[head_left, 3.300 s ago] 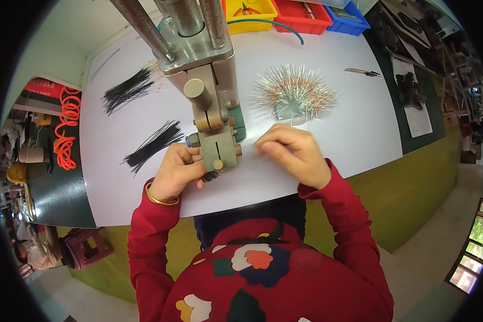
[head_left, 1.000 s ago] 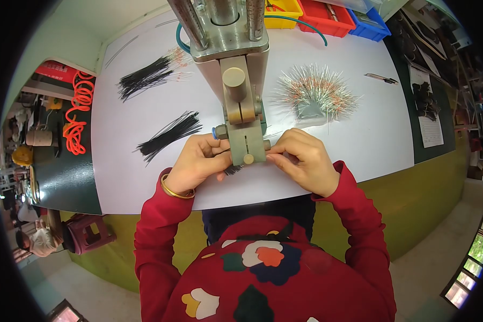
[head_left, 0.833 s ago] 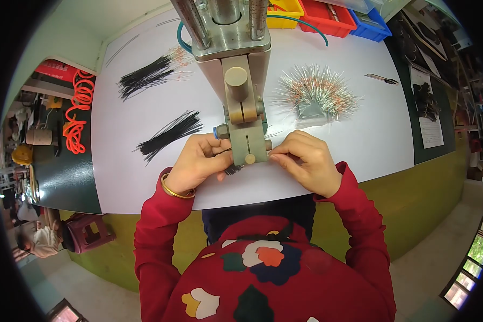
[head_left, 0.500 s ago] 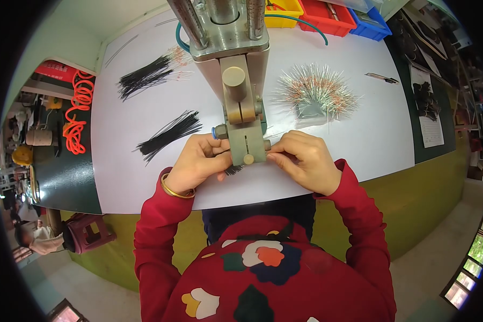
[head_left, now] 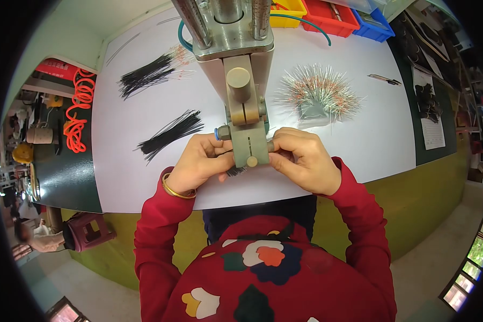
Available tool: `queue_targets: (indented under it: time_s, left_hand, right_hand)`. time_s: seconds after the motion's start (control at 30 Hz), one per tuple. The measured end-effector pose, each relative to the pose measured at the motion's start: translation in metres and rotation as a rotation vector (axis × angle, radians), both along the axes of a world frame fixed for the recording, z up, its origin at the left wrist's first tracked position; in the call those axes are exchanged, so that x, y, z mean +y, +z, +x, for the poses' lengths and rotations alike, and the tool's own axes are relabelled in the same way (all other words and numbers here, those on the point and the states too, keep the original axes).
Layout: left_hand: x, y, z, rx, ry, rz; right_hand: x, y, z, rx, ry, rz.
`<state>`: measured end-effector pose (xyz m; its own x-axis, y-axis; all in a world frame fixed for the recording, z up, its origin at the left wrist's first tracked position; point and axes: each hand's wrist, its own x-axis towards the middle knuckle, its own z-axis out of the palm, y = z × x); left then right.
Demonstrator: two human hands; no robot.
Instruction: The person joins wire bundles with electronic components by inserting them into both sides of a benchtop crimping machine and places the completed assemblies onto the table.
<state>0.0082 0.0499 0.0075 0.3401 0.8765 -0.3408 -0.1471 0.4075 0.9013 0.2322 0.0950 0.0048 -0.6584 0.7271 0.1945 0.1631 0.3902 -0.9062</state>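
A metal press point(head_left: 248, 96) stands over the white table top. At the left side of its head, my left hand point(head_left: 204, 162) is closed around a small bunch of black wires point(head_left: 236, 171), whose ends show under the head. My right hand point(head_left: 300, 159) is pinched at the press head's right side; what lies between its fingertips is too small or hidden to name. The point between both hands is hidden by the head. Behind my right hand, many thin silvery leads with orange parts point(head_left: 319, 91) fan out from a clear bag point(head_left: 312, 114).
Two black wire bundles lie at left, one nearer point(head_left: 170, 135), one farther point(head_left: 146, 75). Yellow point(head_left: 288, 19), red point(head_left: 330, 20) and blue bins point(head_left: 373, 28) line the back. A cutter point(head_left: 385, 80) lies at right. An orange coiled hose point(head_left: 80, 110) hangs left; a person point(head_left: 43, 239) is at far left.
My right hand has come from apart, near the silvery leads, to the press head's right side. My left hand keeps its hold. The whole view has shifted, and the person at far left has moved.
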Motion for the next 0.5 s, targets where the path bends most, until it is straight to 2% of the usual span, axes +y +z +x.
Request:
queue_targets:
  time_s: [0.17, 0.27, 0.5]
  left_hand:
    - [-0.0004, -0.0015, -0.0010, 0.012, -0.009, -0.015]
    - [-0.0004, -0.0037, -0.0010, 0.035, -0.028, -0.012]
    - [-0.0004, -0.0035, 0.0002, 0.004, 0.004, 0.004]
  right_hand:
    - [-0.0006, -0.0053, 0.0023, -0.011, -0.014, 0.013]
    - [0.0007, -0.0045, -0.0003, -0.023, -0.012, 0.137]
    - [0.0017, -0.0017, -0.0011, 0.018, -0.019, 0.125]
